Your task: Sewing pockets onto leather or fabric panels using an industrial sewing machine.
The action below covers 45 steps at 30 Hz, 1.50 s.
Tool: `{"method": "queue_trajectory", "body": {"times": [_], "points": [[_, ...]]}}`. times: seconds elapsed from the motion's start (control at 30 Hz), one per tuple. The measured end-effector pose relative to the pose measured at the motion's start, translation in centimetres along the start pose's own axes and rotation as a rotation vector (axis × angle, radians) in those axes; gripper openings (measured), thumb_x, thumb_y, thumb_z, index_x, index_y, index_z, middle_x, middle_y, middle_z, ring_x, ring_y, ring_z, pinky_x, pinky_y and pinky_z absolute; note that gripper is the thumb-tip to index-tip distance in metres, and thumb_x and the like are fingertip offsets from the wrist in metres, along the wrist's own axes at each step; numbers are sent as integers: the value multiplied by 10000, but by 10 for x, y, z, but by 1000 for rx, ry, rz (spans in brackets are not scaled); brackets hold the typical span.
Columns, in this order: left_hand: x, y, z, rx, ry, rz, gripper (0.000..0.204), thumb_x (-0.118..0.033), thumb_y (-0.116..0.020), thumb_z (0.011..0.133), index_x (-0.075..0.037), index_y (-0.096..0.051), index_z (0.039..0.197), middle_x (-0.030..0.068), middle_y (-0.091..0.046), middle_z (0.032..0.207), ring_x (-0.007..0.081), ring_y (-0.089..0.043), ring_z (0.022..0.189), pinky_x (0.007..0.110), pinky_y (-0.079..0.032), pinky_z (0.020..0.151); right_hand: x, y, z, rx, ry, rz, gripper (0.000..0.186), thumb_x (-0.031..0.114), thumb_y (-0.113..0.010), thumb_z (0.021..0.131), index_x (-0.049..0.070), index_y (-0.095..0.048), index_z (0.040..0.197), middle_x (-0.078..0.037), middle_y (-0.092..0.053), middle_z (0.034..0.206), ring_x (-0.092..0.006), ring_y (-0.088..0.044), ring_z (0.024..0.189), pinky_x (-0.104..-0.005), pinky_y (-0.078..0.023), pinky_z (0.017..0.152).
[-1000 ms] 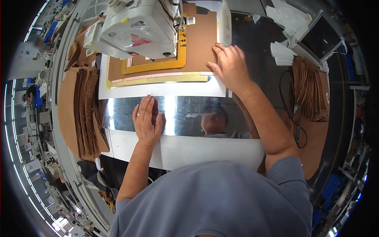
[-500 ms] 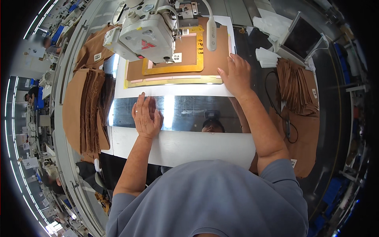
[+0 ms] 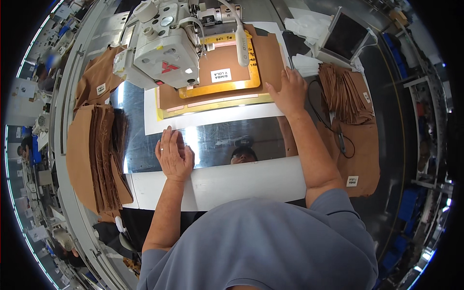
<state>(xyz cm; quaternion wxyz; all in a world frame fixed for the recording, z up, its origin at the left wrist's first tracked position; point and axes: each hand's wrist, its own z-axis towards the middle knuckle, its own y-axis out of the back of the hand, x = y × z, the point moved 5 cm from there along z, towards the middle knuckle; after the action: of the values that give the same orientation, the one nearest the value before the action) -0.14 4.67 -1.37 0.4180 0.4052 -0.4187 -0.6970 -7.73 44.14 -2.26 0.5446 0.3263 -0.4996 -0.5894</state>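
Observation:
My left hand [image 3: 174, 157] lies on a shiny metal plate [image 3: 222, 140], palm down and fingers stretched out. At the right edge of a brown panel [image 3: 272, 58] rests my right hand [image 3: 290, 92], its thumb apart from the fingers and nothing visibly gripped. The panel lies on a template with a yellow-edged border [image 3: 208, 109], over a white sheet [image 3: 154, 123]. On the panel sits a yellow frame [image 3: 255, 63] around a white label [image 3: 221, 74]. A sewing machine head [image 3: 164, 55] hides the frame's upper left part.
Stacked brown pieces [image 3: 89, 154] stand left of the plate, and fanned brown pieces [image 3: 340, 89] lie at the right. Beyond those is a small monitor [image 3: 343, 36]. A lamp [image 3: 242, 48] hangs over the frame. A black cable [image 3: 314, 104] loops beside my right forearm.
The view has tilted slightly. Relative to the machine head, the panel, frame and white sheet have shifted right, and the label shows whole. Both hands keep their poses.

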Motion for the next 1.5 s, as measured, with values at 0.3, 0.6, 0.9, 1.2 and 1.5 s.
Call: {"method": "queue_trajectory", "body": {"times": [0.3, 0.6, 0.9, 1.2, 1.5], "points": [[0, -4, 5, 57, 12, -20, 583, -328, -607, 864, -81, -533, 1387, 137, -447, 1568, 294, -377, 1485, 508, -169, 1221, 6, 2, 2, 28, -46, -33, 581, 470, -658, 947, 69, -646, 1367, -119, -548, 1453, -289, -402, 1427, -514, -299, 1164], [5, 1, 2, 83, 32, -75, 582, -330, -597, 886, -72, -520, 1402, 118, -435, 1575, 284, -337, 1508, 517, -145, 1230, 27, -1, 3, 56, -176, 250, 385, 335, -682, 946, 149, -710, 1282, -126, -725, 1137, -320, -687, 1056, -419, -533, 941], [3, -3, -5, 86, -20, -84, 576, -336, -597, 903, -75, -510, 1409, 113, -431, 1575, 280, -316, 1519, 518, -143, 1232, 28, 16, -22, -117, -351, 645, 346, 170, -666, 914, 66, -649, 1244, -155, -744, 975, -300, -725, 909, -403, -556, 847], [-12, -3, 12, 86, -220, -201, 827, -504, -696, 871, -98, -403, 1529, 139, -323, 1643, 324, -234, 1554, 549, -90, 1230, 64, 82, -216, 189, -345, 845, 427, 25, -682, 891, 6, -547, 1295, -36, -490, 577, -106, -472, 556, -279, -432, 597], [-72, -16, 24, 378, -597, -197, 868, -600, -664, 865, -142, -418, 1561, 101, -375, 1637, 303, -321, 1523, 553, -130, 1230, 28, 111, -316, 357, -501, 873, 550, 112, -732, 903, 33, -494, 1393, -35, -488, 602, -122, -459, 551, -293, -410, 583]]}}
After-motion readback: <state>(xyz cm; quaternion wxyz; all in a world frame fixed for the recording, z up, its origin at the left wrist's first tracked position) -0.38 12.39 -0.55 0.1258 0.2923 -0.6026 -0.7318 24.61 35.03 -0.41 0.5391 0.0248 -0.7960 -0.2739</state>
